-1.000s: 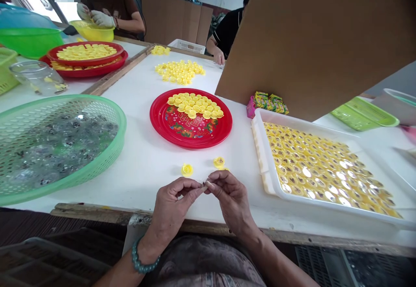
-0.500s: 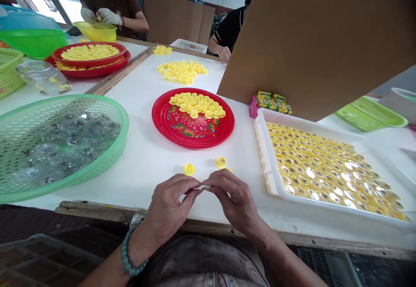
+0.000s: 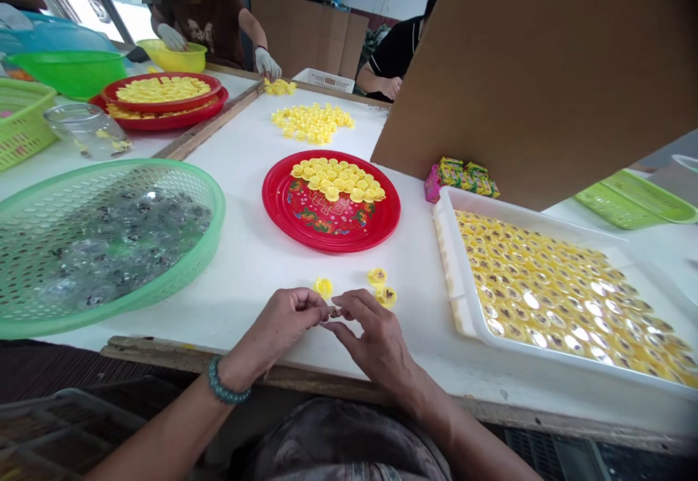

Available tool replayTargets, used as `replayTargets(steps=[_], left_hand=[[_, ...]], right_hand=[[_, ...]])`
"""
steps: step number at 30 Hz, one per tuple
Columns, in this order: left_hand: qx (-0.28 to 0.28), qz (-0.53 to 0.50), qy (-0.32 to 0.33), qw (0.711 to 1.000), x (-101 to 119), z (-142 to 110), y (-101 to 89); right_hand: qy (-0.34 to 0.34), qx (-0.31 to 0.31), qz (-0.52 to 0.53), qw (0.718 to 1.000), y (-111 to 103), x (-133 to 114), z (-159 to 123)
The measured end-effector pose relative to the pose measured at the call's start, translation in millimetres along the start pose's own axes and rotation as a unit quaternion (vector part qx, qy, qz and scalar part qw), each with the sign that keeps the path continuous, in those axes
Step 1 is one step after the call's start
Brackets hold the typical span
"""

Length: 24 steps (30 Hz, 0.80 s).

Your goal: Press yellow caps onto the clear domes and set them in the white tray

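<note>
At the front of the table, my left hand pinches a small piece with a dark print between thumb and forefinger. From the other side, my right hand has its fingertips closed about the same piece, which is too small to name closely. Just beyond my fingers lie a plain yellow cup-shaped piece and two round yellow pieces with dark printed centres, one farther back and one beside my right knuckles. Behind them is a red plate bearing many yellow cup-shaped pieces.
A green basket of clear printed pieces stands left. On the right, a white tray holds rows of yellow printed discs. Cardboard rises behind it. Yellow pieces lie farther back, near a co-worker's gloved hand.
My fingers have shifted, and the dark print on the held piece now shows. The second printed yellow piece is uncovered. A co-worker's gloved hand has moved to the far yellow pile.
</note>
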<state>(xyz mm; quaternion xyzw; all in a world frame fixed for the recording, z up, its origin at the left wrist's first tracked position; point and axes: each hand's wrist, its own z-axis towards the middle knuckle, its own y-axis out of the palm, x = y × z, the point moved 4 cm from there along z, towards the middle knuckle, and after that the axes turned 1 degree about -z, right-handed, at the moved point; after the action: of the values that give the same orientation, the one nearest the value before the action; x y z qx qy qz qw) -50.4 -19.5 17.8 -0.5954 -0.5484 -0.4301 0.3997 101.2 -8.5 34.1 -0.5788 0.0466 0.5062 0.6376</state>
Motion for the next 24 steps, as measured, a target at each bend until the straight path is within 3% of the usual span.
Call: replayTargets(steps=[4,6,12,24], left_hand=[[0.037,0.209,0.103,0.972,12,22,-27.0],[0.041,0.259,0.127,0.957,12,33,-33.9],[-0.02,0.199,0.106,0.974,-4,49,-24.6],[-0.02,0.051,0.037,0.998,-12,44,-21.0]], right_hand=[[0.09,0.009,-0.001,0.996,0,12,13],[0.108,0.007,-0.009,0.994,3,17,21],[0.087,-0.042,-0.087,0.992,19,18,38],[0.069,-0.067,-0.143,0.985,25,15,39]])
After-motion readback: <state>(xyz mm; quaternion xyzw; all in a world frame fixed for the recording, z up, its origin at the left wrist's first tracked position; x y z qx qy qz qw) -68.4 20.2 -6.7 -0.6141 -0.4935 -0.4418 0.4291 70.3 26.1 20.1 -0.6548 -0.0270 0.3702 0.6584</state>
